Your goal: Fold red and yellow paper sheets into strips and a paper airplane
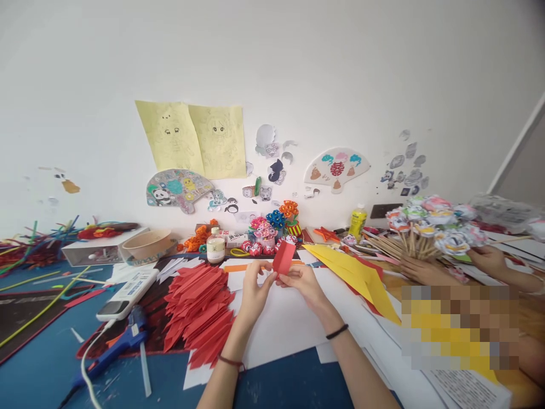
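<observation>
At frame centre in the head view, left hand (254, 287) and right hand (303, 282) pinch the lower edges of 1 folded red paper piece (283, 257), seemingly light, thin, crease-prone, best gripped along folds.

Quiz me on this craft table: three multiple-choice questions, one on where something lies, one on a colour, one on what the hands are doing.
1. Where does the pile of folded red paper pieces lie?
A. left of the person's hands
B. on the wall
C. inside the bowl

2. What colour is the glue gun?
A. green
B. blue
C. white

3. How is the small red paper piece held?
A. flat on the table, untouched
B. by the left hand alone
C. between the left hand and right hand, raised above the white sheets

Answers:
1 A, the pile sits beside the left forearm.
2 B, its body is blue, with a white cord.
3 C, fingers of both hands pinch its lower edge.
</observation>
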`<state>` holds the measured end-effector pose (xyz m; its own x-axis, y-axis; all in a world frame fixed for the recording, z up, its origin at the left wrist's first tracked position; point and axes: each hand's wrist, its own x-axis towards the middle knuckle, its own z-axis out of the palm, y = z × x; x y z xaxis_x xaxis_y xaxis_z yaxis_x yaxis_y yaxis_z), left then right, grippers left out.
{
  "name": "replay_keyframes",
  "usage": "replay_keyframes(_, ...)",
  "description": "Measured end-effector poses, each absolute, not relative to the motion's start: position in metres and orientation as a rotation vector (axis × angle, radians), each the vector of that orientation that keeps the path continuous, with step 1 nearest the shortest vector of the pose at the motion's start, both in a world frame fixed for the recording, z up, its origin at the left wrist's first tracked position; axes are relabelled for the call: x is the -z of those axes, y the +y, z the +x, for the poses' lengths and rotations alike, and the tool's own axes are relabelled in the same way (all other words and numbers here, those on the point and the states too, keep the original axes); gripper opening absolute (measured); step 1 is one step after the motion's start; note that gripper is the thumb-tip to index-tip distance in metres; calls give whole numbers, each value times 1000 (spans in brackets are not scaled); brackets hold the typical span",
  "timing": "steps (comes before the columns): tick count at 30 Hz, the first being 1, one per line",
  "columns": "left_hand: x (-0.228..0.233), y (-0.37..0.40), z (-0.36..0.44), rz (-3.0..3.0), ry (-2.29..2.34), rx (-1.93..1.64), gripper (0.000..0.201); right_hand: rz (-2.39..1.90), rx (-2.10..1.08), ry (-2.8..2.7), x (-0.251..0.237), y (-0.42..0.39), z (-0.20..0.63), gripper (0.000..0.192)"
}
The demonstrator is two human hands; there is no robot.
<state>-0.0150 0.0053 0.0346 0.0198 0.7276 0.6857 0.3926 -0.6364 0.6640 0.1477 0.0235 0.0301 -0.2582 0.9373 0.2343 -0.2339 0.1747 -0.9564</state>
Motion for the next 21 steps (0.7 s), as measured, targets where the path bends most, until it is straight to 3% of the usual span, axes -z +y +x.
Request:
replay_keyframes(5, -30, 10, -14, 1828, 1173, -1616, 24, -764, -1346, -1322, -32, 23, 144, 42)
replay_keyframes(10, -26, 13, -15, 1789, 1181, -1477, 27, -757, -1369, -1299, -34, 20, 142, 40)
replay_keyframes(21, -19, 13, -9, 1656, 1138, -1582, 29, -716, -1399, -1313, -36, 16, 136, 38)
